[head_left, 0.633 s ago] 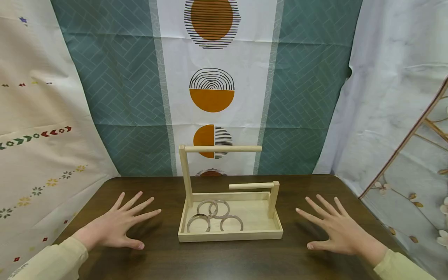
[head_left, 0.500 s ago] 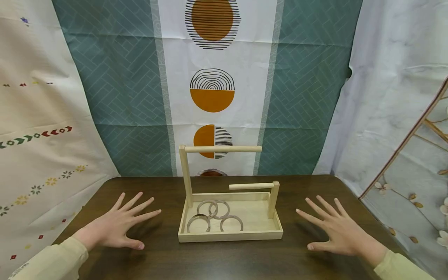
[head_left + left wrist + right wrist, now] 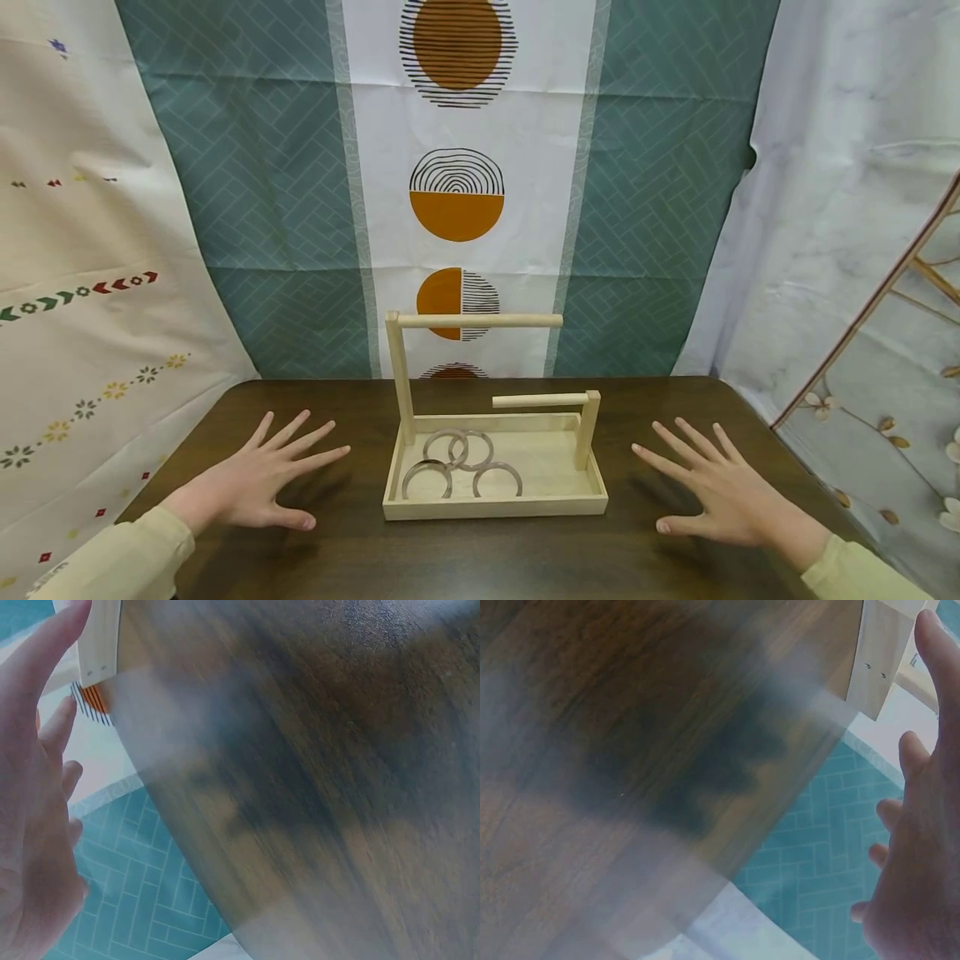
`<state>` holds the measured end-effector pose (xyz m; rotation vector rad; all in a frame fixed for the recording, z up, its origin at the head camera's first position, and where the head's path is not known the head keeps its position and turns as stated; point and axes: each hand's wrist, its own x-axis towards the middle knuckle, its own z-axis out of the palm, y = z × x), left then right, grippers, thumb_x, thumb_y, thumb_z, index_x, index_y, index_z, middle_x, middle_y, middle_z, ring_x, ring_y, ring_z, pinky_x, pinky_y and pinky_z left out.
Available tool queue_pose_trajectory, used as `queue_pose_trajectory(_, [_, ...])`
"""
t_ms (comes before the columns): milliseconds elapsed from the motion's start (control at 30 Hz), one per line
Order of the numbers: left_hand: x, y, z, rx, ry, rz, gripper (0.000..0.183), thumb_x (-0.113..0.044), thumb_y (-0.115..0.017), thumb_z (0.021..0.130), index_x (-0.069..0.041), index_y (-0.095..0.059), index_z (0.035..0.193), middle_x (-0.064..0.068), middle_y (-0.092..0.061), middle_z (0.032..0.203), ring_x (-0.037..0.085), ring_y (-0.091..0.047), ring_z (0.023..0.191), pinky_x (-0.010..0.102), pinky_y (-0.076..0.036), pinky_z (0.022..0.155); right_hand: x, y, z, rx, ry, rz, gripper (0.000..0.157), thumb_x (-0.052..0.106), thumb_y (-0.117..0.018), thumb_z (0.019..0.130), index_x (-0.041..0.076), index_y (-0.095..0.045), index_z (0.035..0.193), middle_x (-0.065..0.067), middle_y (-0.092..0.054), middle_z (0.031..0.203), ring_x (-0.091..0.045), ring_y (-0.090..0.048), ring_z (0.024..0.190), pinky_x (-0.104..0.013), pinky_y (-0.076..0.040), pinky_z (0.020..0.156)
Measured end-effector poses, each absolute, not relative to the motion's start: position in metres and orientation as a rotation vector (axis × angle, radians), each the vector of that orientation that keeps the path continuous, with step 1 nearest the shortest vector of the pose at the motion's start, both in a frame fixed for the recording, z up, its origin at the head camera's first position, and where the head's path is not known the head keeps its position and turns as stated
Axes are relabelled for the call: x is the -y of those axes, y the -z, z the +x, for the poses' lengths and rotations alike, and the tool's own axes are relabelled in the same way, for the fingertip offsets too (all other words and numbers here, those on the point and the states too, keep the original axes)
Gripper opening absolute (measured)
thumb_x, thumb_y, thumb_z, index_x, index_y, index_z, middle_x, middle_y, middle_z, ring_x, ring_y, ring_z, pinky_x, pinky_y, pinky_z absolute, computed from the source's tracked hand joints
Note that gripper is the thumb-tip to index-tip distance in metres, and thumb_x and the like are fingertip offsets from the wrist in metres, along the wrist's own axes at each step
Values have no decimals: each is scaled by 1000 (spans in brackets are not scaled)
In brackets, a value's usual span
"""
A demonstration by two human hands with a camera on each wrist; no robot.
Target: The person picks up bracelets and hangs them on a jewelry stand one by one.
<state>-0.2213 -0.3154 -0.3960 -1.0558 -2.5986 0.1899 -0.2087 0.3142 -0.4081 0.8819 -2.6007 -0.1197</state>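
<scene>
My left hand [image 3: 258, 481] is spread flat over the table to the left of a pale wooden tray stand [image 3: 495, 507], holding nothing. On the other side of the stand, my right hand [image 3: 716, 492] has its fingers splayed too, with nothing in it. The stand has a tall post with a long peg [image 3: 480, 321] at its left end and a short post with a lower peg [image 3: 540, 401] at its right. Several translucent brownish rings lie in the tray's left half: a front left ring [image 3: 405, 483], a front right ring [image 3: 519, 479], and overlapping ones behind. Both pegs are bare.
A dark wooden table [image 3: 480, 567] bears the stand. Behind it hangs a teal and white cloth [image 3: 300, 208] with orange circles. An embroidered cream cloth [image 3: 97, 250] hangs on the left, a pale floral one [image 3: 840, 250] on the right.
The view shifts very slightly. Both hands keep their spread pose, and the stand and rings stay where they were.
</scene>
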Motion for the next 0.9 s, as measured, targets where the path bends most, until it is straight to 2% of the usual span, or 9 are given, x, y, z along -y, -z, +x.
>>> queue_pose_trajectory(67, [314,396,-221,2626,-152,-1053,84,-74,-62,79,-34,-41,150,-6,-18,166,3,31,143,34,34,107,-313,408,-208,2613,112,871,84,67,-65,81,33,-37,153,-1,-18,167,-4,26,148,-37,33,112])
queue_pose_trajectory(133, [312,396,-220,2655,-110,-1043,83,-72,-62,80,-34,-41,150,-5,-22,165,1,30,143,54,30,113,-311,407,-208,2624,100,860,82,66,-65,83,34,-37,153,-1,-20,166,-3,25,148,-40,32,114])
queue_pose_trajectory(200, [310,395,-219,2681,-69,-1034,82,-71,-62,80,-35,-40,151,-3,-24,164,0,29,142,71,13,114,-310,407,-208,2628,88,857,81,65,-65,84,33,-36,153,-2,-21,166,-3,24,148,-42,32,115])
queue_pose_trajectory(300, [307,394,-219,2703,-16,-1030,81,-70,-63,81,-35,-40,151,-2,-27,164,-1,27,142,75,5,113,-307,405,-208,2619,70,863,81,63,-66,84,33,-35,153,-3,-23,165,-3,22,149,-44,29,117])
queue_pose_trajectory(433, [303,392,-219,2709,28,-1040,79,-67,-64,82,-35,-41,150,-2,-27,164,0,23,145,76,5,112,-304,404,-208,2602,74,877,82,63,-66,84,33,-35,154,-4,-24,165,-3,22,149,-42,29,117])
queue_pose_trajectory(500, [301,390,-218,2707,31,-1044,78,-67,-65,82,-36,-41,150,-3,-28,163,2,19,146,80,-15,105,-303,403,-208,2598,74,878,82,63,-66,84,33,-35,154,-5,-26,164,-2,21,149,-41,29,117])
queue_pose_trajectory(567, [299,389,-219,2711,31,-1044,77,-67,-65,82,-38,-41,150,-4,-28,163,3,17,147,78,-23,101,-301,402,-209,2601,76,876,81,63,-66,84,33,-35,154,-5,-28,163,-2,20,149,-38,29,117])
queue_pose_trajectory(733, [295,388,-219,2723,34,-1037,76,-65,-64,83,-39,-40,150,-3,-30,163,15,4,154,78,-24,100,-296,398,-212,2595,71,876,81,63,-66,84,34,-36,153,-6,-32,161,-3,15,151,-30,28,117])
queue_pose_trajectory(900, [291,386,-218,2723,97,-1034,75,-61,-66,84,-39,-39,150,-2,-31,162,12,5,153,78,-24,100,-291,394,-215,2539,100,916,80,62,-68,83,33,-38,152,-6,-35,160,-9,3,155,-23,26,116])
